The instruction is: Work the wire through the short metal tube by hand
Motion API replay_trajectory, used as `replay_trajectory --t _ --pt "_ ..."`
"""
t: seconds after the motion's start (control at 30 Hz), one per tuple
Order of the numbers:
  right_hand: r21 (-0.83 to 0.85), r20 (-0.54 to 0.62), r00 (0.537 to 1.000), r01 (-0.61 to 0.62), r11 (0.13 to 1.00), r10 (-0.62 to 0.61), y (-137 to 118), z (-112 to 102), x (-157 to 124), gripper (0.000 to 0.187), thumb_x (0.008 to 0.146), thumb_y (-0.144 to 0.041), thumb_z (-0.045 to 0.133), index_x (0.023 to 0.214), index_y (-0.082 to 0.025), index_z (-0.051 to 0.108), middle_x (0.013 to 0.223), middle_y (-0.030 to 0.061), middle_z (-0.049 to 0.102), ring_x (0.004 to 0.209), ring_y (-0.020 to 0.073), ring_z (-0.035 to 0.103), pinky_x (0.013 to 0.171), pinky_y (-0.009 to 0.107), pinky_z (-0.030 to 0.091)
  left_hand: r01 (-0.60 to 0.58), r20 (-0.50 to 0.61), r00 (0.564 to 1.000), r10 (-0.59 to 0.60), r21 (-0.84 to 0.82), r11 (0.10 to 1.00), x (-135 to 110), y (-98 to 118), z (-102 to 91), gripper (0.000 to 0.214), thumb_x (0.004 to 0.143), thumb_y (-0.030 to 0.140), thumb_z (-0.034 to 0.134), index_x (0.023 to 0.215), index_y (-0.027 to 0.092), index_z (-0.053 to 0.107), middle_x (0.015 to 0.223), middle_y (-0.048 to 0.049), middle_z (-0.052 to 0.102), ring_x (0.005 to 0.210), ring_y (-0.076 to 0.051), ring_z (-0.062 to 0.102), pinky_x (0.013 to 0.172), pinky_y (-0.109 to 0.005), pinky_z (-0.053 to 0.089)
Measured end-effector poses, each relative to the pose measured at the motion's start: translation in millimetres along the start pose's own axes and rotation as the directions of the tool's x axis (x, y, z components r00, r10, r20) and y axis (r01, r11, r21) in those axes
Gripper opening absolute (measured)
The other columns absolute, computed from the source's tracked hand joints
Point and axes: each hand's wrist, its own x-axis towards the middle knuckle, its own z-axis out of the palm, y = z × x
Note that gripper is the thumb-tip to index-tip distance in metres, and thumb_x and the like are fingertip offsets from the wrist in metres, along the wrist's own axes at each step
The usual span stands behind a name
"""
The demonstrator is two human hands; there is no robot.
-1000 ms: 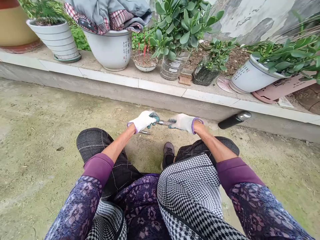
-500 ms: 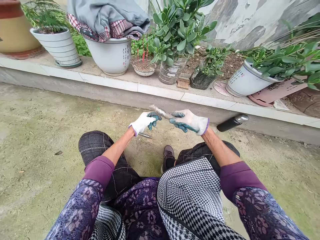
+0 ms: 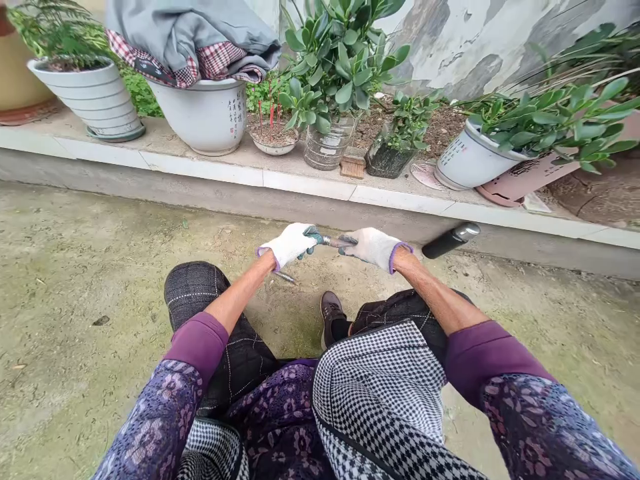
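Weathered plaster wall [image 3: 475,40] rises behind a white-tiled ledge [image 3: 200,170] crowded with potted plants [image 3: 340,67], where folded grey cloth [image 3: 190,40] sits atop one white pot [image 3: 200,120]. Below you spreads a mossy concrete floor [image 3: 100,267], and a black flask [image 3: 450,240] with a silver cap lies near the ledge's foot. Your left hand [image 3: 287,245] and right hand [image 3: 373,248] meet in front of you, both in white gloves [image 3: 370,245] with green-coated fingers [image 3: 313,233], curled and pinching opposite ends of a short metal rod [image 3: 333,241]. A second thin rod [image 3: 285,277] appears to lie on the ground just below your left hand.
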Motion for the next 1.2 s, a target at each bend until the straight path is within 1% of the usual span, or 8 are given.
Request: replay_trajectory --t 0.1,0.23,0.43,0.57,0.7,0.8,1.0,1.2 --pt "0.074 -0.056 0.992 -0.109 0.991 0.113 0.7 -10.3 -1.0 0.019 0.082 -0.033 0.066 0.093 -0.017 0.069 0.054 -0.0049 0.048 0.043 0.0070 0.039 0.040 0.019 0.028 0.056 -0.055 0.996 -0.075 -0.297 0.953 7.9 11.1 10.5 0.011 0.079 0.024 0.062 0.082 0.015 0.068 0.054 0.0012 0.055 0.044 -0.010 0.048 0.037 -0.019 0.037" --pt "0.458 -0.071 0.991 -0.067 0.886 0.111 1.7 -18.7 -12.7 0.026 0.080 -0.041 0.067 0.091 -0.017 0.062 0.058 -0.0053 0.048 0.041 0.0070 0.039 0.033 0.019 0.032 0.123 -0.023 0.984 -0.177 -0.633 0.764 18.4 30.6 17.0 0.012 0.078 0.028 0.066 0.082 0.017 0.063 0.044 0.0078 0.042 0.033 -0.007 0.031 0.033 -0.020 0.029" --pt "0.763 0.090 0.995 -0.035 0.645 -0.052 18.8 -25.6 -25.2 0.045 0.081 -0.053 0.064 0.108 -0.017 0.063 0.059 -0.0062 0.048 0.038 0.0080 0.037 0.030 0.021 0.032 0.026 0.060 0.998 0.031 -0.768 0.639 27.5 54.3 24.3 0.029 0.067 0.034 0.079 0.077 0.019 0.056 0.042 0.0125 0.033 0.031 -0.004 0.022 0.033 -0.020 0.022" --pt "0.574 -0.193 0.981 0.091 0.814 0.027 24.3 -26.5 -16.7 0.041 0.081 -0.038 0.067 0.115 -0.017 0.064 0.073 -0.0009 0.061 0.052 0.0110 0.052 0.044 0.023 0.046 -0.019 -0.065 0.997 -0.042 -0.727 0.686 35.6 62.2 40.9 0.035 0.062 0.038 0.081 0.073 0.020 0.054 0.041 0.0119 0.035 0.031 -0.005 0.026 0.033 -0.021 0.024" --pt "0.075 -0.496 0.861 0.168 0.983 -0.110 18.5 -25.3 -5.7 0.046 0.084 -0.025 0.066 0.130 -0.022 0.061 0.112 0.0060 0.070 0.094 0.0197 0.065 0.082 0.030 0.053 -0.018 -0.095 0.993 -0.074 -0.725 0.688 42.3 62.6 50.1 0.040 0.060 0.043 0.080 0.074 0.021 0.051 0.041 0.0129 0.035 0.032 -0.005 0.027 0.034 -0.021 0.028" --pt "-0.177 -0.474 0.857 0.132 0.975 -0.202 12.5 -26.2 0.5 0.043 0.094 -0.032 0.055 0.136 -0.022 0.058 0.125 0.0095 0.066 0.107 0.0232 0.064 0.090 0.031 0.049 -0.027 -0.106 0.992 -0.066 -0.697 0.717 44.5 56.3 46.7 0.037 0.062 0.045 0.076 0.075 0.021 0.050 0.043 0.0121 0.037 0.034 -0.005 0.028 0.035 -0.021 0.032" --pt "-0.428 -0.352 0.925 -0.021 0.904 -0.145 8.9 -30.7 27.7 0.049 0.099 -0.036 0.045 0.145 -0.019 0.050 0.132 0.0150 0.062 0.103 0.0257 0.066 0.082 0.032 0.048 -0.026 -0.200 0.975 -0.092 -0.520 0.854 43.0 40.6 37.9 0.033 0.066 0.045 0.070 0.084 0.018 0.062 0.048 0.0094 0.044 0.038 -0.007 0.036 0.034 -0.019 0.030" --pt "-0.285 -0.360 0.926 0.002 0.958 -0.109 15.0 -33.8 54.3 0.046 0.096 -0.034 0.051 0.139 -0.019 0.056 0.125 0.0126 0.067 0.100 0.0237 0.066 0.082 0.030 0.048 0.021 -0.147 0.979 -0.140 -0.614 0.789 41.5 44.7 37.9 0.032 0.068 0.041 0.067 0.089 0.016 0.066 0.047 0.0091 0.044 0.036 -0.006 0.033 0.034 -0.020 0.032"
